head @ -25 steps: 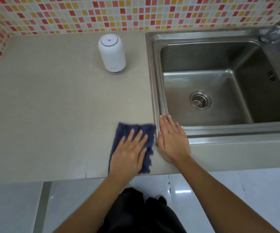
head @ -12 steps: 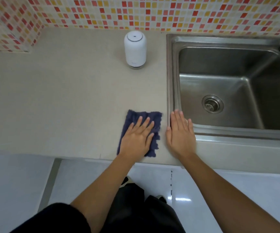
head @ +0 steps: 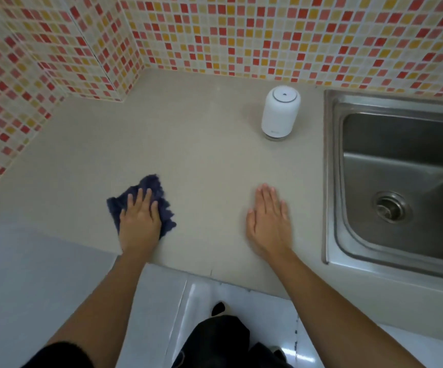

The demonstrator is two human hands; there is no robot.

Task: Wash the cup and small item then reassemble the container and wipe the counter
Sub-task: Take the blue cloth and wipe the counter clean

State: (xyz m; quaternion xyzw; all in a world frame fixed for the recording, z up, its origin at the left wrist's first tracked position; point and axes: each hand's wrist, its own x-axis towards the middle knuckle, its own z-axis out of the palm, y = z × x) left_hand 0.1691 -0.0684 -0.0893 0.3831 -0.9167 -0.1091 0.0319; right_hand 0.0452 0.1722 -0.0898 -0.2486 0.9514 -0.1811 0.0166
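Cloth (head: 151,184), fuzzy navy, rumpled under flat left hand (head: 140,221)

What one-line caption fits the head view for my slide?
Left hand presses a dark blue cloth on the beige counter; right hand rests flat, white container beside the sink.

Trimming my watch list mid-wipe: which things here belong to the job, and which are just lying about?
Job:
dark blue cloth, pressed flat under the left hand
counter
white container, upright
right hand, flat on the counter

Just there:
sink
tiled wall
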